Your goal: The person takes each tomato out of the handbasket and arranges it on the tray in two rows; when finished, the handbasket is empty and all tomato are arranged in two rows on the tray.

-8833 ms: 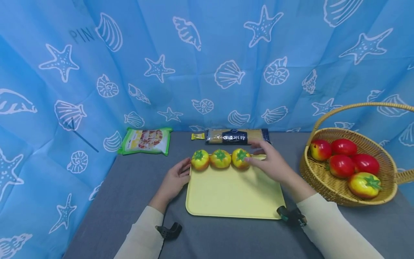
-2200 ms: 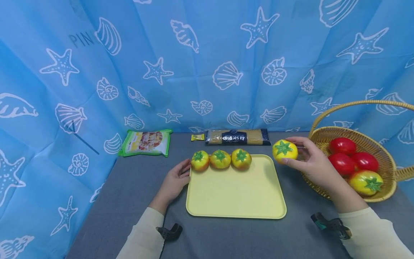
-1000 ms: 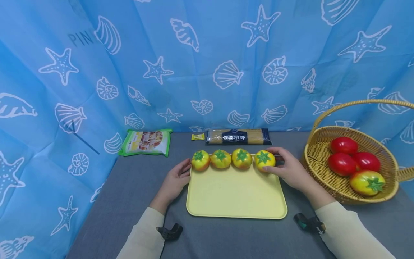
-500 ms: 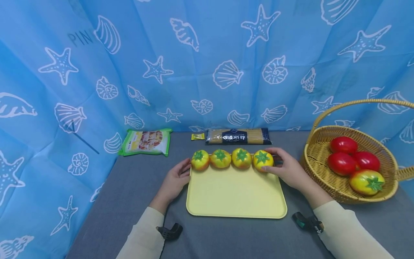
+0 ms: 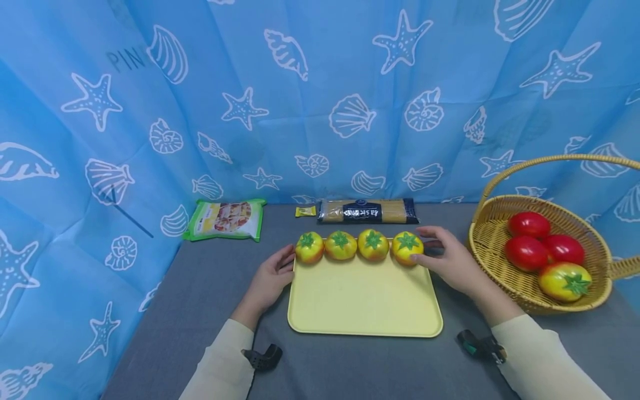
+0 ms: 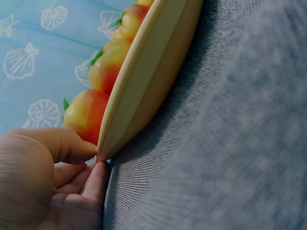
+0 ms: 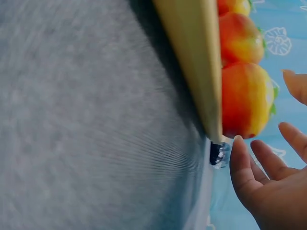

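Note:
Several yellow-and-red tomatoes with green star-shaped tops stand in a row along the far edge of a pale yellow tray [image 5: 365, 300]. At the tray's left rim, my left hand [image 5: 270, 280] pinches the edge between thumb and fingers, beside the leftmost tomato [image 6: 87, 115]. My right hand [image 5: 452, 264] is just right of the rightmost tomato [image 5: 407, 248]. In the right wrist view its fingers are spread and loosely bent, with a fingertip [image 7: 238, 140] right at the lower side of that tomato [image 7: 245, 100] and the thumb apart from it.
A wicker basket [image 5: 492, 278] with a tall handle stands on the right, holding smooth red fruits [image 5: 527, 253] and one yellow tomato [image 5: 565, 281]. Behind the tray lie a green-edged food bag [image 5: 227, 219], a small yellow packet [image 5: 305, 211] and a spaghetti pack [image 5: 367, 211].
My right hand brought a tomato from the basket side to the right end of the row, then loosened its fingers and drew slightly right. My left hand stayed at the tray's rim.

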`<action>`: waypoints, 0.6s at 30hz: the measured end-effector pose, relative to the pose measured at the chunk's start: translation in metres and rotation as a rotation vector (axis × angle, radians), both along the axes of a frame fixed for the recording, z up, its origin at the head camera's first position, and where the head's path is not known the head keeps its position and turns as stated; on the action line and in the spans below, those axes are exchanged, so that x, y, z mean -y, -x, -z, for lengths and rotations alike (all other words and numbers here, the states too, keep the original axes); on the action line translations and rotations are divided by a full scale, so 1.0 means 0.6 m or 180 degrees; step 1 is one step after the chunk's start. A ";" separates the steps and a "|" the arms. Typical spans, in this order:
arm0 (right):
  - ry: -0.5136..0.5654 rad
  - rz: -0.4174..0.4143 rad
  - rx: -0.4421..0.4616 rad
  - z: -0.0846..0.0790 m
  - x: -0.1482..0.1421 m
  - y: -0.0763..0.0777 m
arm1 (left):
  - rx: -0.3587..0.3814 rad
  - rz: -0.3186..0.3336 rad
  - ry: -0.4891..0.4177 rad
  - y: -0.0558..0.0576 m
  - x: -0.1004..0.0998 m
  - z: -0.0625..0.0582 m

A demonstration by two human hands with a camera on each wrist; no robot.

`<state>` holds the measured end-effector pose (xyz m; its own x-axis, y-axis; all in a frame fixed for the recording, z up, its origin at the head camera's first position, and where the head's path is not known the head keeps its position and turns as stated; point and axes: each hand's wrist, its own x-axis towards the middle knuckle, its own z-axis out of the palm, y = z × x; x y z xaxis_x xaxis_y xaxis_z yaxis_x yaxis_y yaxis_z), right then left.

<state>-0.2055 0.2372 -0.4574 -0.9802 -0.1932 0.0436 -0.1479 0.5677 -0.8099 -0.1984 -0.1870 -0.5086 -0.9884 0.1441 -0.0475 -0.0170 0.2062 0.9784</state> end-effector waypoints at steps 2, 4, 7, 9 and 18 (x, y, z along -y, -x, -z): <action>0.0059 0.0006 -0.0019 -0.005 -0.002 -0.005 | 0.0020 -0.0009 0.0000 0.000 0.000 -0.001; 0.0136 0.0002 -0.0043 -0.011 -0.003 -0.010 | 0.0013 -0.0007 -0.0010 0.001 0.001 0.000; 0.0232 -0.0006 -0.0075 -0.021 -0.006 -0.020 | 0.0003 -0.0004 -0.0016 0.001 0.002 0.003; 0.0311 -0.0017 -0.0100 -0.028 -0.009 -0.027 | -0.0001 -0.0003 -0.0018 0.002 0.002 0.006; 0.0456 -0.0059 -0.0364 -0.049 -0.031 -0.058 | 0.0004 -0.0010 -0.0018 0.003 0.001 0.006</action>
<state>-0.1704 0.2560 -0.4281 -0.9636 -0.1949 0.1830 -0.2531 0.4440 -0.8595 -0.2004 -0.1877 -0.5123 -0.9888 0.1413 -0.0479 -0.0187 0.2007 0.9795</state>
